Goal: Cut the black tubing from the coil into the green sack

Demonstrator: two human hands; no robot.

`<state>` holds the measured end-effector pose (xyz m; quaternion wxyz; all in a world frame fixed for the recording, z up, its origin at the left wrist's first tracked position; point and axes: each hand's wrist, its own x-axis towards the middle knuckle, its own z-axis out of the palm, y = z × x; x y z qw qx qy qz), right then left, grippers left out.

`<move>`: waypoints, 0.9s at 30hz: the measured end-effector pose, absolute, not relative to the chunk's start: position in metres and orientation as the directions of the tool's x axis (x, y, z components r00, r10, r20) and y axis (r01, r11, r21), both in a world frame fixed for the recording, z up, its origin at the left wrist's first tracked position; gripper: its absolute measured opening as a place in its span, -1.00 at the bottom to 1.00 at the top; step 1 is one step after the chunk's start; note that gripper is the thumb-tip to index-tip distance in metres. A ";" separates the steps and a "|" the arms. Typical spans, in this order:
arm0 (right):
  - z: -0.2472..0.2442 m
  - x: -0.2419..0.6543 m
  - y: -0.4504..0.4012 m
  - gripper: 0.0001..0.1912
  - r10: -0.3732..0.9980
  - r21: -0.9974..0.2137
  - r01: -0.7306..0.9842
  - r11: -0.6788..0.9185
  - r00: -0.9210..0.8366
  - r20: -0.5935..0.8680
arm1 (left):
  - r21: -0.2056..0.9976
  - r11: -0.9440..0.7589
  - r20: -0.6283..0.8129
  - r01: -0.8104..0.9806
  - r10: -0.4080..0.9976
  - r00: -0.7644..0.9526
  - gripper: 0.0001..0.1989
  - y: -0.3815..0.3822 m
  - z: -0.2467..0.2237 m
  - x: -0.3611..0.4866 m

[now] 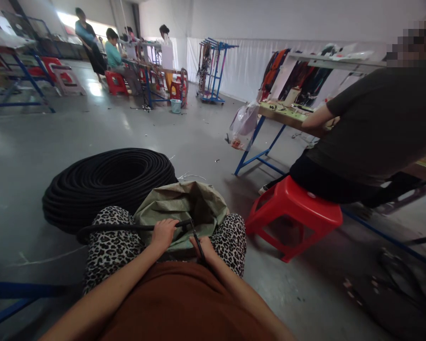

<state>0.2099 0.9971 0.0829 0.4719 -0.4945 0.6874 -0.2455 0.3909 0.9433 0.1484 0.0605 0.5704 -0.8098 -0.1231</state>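
My left hand [164, 233] is closed around a thick black cord [128, 228] and holds it across the mouth of a sack. The cord's end reaches just past my fingers. In my right hand [206, 249] is a dark-handled tool that looks like scissors [196, 238], its metal tip meeting the cord's end. Whether the blades are apart is too small to tell. The greenish woven sack [159, 201] stands between my knees with its top open; its contents are hidden. From a large black coil [102, 184] on the floor, the cord runs over my left thigh.
A person in a dark shirt [383, 118] sits on a red stool [294, 213] at my right, working at a table [287, 115]. A plastic bag [244, 121] hangs from its corner. A blue rack [215, 71] and other seated workers are farther back. White strands lie by the coil.
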 end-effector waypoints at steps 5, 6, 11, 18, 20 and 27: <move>0.082 0.212 0.995 -0.58 -0.873 -0.771 -0.428 0.471 -0.101 -0.478 | 0.243 0.313 -0.075 -0.918 -0.938 -0.339 -0.66 0.943 0.151 0.389; 0.082 0.212 0.995 -0.58 -0.871 -0.770 -0.426 0.475 -0.102 -0.481 | 0.238 0.311 -0.081 -0.920 -0.938 -0.338 -0.66 0.943 0.151 0.389; 0.082 0.212 0.995 -0.59 -0.853 -0.758 -0.419 0.500 -0.091 -0.514 | 0.224 0.312 -0.089 -0.923 -0.937 -0.338 -0.66 0.942 0.150 0.388; 0.088 0.213 0.994 -0.56 -0.846 -0.760 -0.401 0.511 -0.081 -0.527 | 0.258 0.302 -0.081 -0.918 -0.940 -0.332 -0.67 0.941 0.148 0.388; 0.092 0.213 0.994 -0.55 -0.852 -0.756 -0.424 0.498 -0.079 -0.517 | 0.255 0.303 -0.081 -0.918 -0.940 -0.332 -0.67 0.941 0.148 0.388; 0.098 0.214 0.995 -0.59 -0.818 -0.750 -0.352 0.560 -0.094 -0.567 | 0.227 0.313 -0.096 -0.922 -0.935 -0.341 -0.66 0.941 0.151 0.387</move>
